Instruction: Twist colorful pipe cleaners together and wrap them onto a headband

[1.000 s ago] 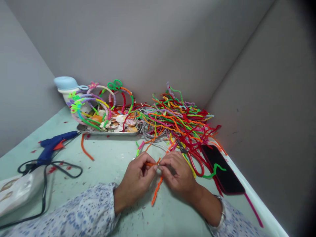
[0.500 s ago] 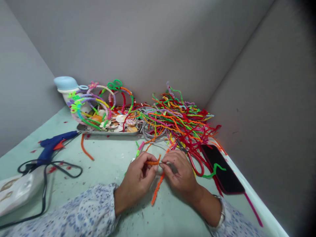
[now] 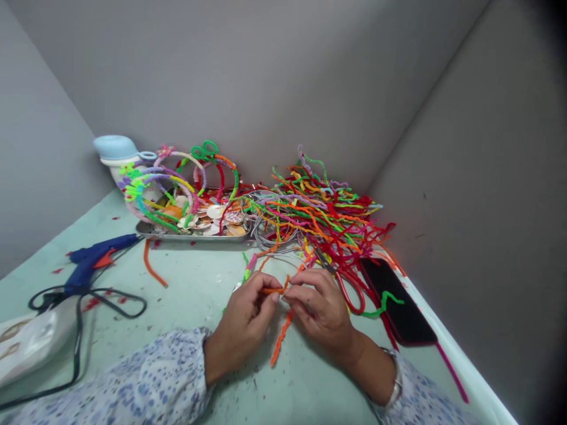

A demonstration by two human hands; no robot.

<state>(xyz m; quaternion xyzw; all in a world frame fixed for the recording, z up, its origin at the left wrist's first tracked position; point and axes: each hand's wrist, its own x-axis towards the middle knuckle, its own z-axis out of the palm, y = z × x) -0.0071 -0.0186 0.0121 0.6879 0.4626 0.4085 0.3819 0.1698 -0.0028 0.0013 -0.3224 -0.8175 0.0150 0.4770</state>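
Observation:
Between thumb and fingers, my left hand (image 3: 243, 324) pinches an orange pipe cleaner (image 3: 271, 290) whose end is bent upward. My right hand (image 3: 325, 313) has its fingertips bent together at that bent end; its fingers are closed around a part too small to make out. Below both hands an orange fuzzy strand (image 3: 280, 341) slants down over the table. Behind the left fingers is a headband partly wrapped in pink and green (image 3: 250, 264), mostly hidden by the hand.
Red-handled scissors (image 3: 351, 292) and a phone (image 3: 398, 301) lie right, below a heap of pipe cleaners (image 3: 328, 206). A metal tray (image 3: 199, 238) holds shells and wrapped headbands. At left are a blue glue gun (image 3: 91, 260), its cord, and a white bottle (image 3: 120, 162).
My right fingers have shifted slightly left and up against the bent orange end. The left hand keeps its pinch, almost unmoved.

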